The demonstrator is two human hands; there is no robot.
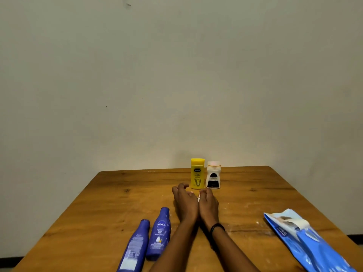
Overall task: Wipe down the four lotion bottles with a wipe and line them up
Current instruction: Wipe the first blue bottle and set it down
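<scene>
The nearest risk is a knock: the yellow bottle [197,173] and the white bottle [213,174] stand upright and almost touching each other just beyond the fingertips, so a careless reach forward could topple one into the other and send it rolling over the worktop [117,203]. The left hand [185,199] and right hand [208,201] rest side by side, backs up and fingers curled under. A small white scrap [198,196] shows between them, perhaps a wipe, but I cannot tell whether either hand has hold of it. If it is a wipe and only loosely held, it could slip during rubbing. The Nivea bottle [159,234] and a second blue bottle [135,246] appear to lie flat beside the left forearm, nearer the person than the hands. The blue wipe pack [306,238] lies well off to the right of the right hand.
</scene>
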